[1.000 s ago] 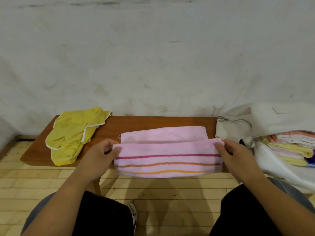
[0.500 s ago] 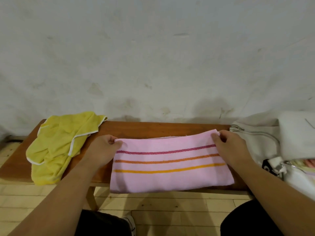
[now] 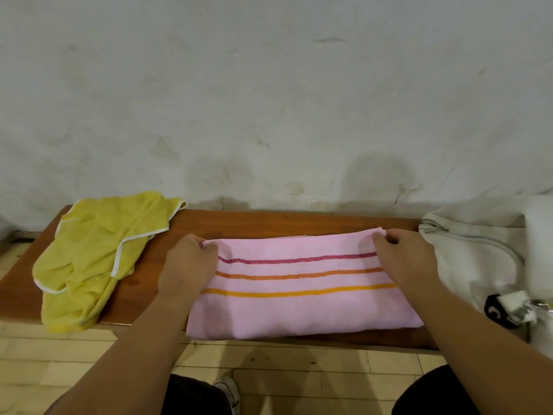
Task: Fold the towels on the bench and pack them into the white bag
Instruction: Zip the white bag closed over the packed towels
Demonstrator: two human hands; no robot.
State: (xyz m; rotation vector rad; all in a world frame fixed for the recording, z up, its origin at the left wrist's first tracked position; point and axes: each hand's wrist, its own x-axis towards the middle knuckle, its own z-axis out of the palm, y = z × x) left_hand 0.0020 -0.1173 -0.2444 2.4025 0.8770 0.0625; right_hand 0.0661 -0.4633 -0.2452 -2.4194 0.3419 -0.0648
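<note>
A second earlier it was half open; now the pink towel [image 3: 299, 307] lay folded double, flat on the middle of the tabletop [image 3: 269, 226]. The grip of the left hand [image 3: 187, 265] and the right hand [image 3: 404, 259] was narrow, each pinching a far corner. A crumpled yellow towel [image 3: 98, 259] lay to the left, and the white bag [image 3: 478, 259] sat just right of the right hand.

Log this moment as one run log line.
step: folding pink towel on bench | left hand: pinches far-left corner | right hand: pinches far-right corner | yellow towel: unfolded, left | white bag: right end
</note>
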